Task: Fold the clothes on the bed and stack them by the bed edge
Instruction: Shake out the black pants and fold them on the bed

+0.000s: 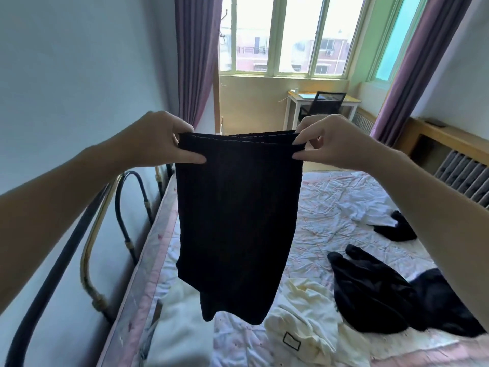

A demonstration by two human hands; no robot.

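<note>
A black ribbed garment (238, 221) hangs in the air above the bed (330, 205), held up by its top hem. The left hand (161, 140) pinches the hem's left corner, thumb in front and fingers curled behind the cloth. The right hand (334, 140) pinches the right corner the same way, its fingers closed on the fabric. The garment drops straight down between them, its lower end hanging above the near part of the bed.

On the bed's rumpled floral sheet lie other clothes: a cream garment (301, 313) near the bed's near edge, a black garment (370, 290) just right of it, and a smaller black piece (397, 227) with a white piece (362, 209) beside it toward the right edge. A metal bed frame (90, 250) runs along the left edge.
</note>
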